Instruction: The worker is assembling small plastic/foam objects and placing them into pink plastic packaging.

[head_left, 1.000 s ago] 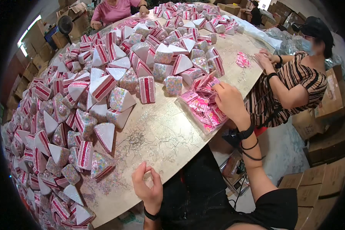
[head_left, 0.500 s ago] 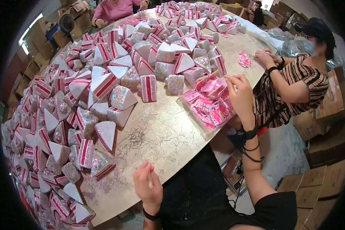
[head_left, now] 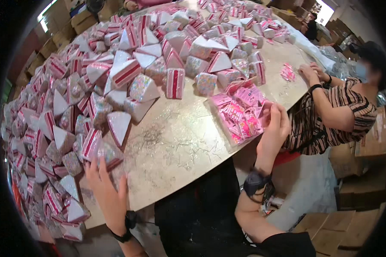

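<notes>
My left hand is open, its fingers apart. Its fingertips reach a toy cake slice with a sprinkle-speckled side, at the near edge of a large pile; touching or just above it, I cannot tell. Beside that slice stands another toy cake slice with pink and red stripes. My right hand is at the right rim of a clear plastic box, its fingers curled together. Whatever is between those fingers is hidden. The box holds many small pink printed tags.
Glittery cake slices cover the table's left and far parts. Loose thin metal pins and glitter lie on the bare tabletop. At the right, a co-worker handles things near a small heap of pink pieces. Cardboard boxes stand lower right.
My left hand has moved left from the table's front edge to the cake slices, its fingers spreading. My right hand has come down from above the tag box to its right rim. The view has shifted.
</notes>
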Motion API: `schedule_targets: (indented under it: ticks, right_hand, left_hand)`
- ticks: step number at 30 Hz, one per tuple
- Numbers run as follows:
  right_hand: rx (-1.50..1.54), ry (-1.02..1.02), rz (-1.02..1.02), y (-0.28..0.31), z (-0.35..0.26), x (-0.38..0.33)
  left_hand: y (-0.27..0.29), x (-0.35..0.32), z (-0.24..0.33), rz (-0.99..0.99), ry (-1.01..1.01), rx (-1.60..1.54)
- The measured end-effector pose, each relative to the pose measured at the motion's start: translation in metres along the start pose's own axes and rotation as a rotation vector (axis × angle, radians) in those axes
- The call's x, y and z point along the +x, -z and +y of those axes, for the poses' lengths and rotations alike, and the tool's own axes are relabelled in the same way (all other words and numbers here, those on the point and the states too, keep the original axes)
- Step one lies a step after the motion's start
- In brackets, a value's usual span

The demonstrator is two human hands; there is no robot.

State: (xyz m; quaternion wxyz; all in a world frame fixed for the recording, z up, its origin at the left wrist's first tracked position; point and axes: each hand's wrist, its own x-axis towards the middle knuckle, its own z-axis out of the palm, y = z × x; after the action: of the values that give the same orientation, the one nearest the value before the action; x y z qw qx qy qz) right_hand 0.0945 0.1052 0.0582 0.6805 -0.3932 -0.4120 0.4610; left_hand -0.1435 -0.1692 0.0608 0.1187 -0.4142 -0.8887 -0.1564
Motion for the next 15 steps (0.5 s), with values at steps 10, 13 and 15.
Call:
schedule_targets:
  ticks: [10, 13, 15]
  right_hand:
    - [1.037, -0.509, -0.524, -0.029, 0.026, -0.078]
    - [1.020, -0.380, -0.846, -0.028, 0.041, -0.080]
    - [0.367, -0.011, -0.984, -0.018, 0.045, -0.077]
  left_hand:
    - [0.002, 0.005, 0.013, 0.096, 0.021, -0.229]
    - [-0.006, -0.015, 0.025, 0.114, -0.023, -0.233]
    - [-0.022, -0.028, 0.050, 0.080, 0.004, -0.431]
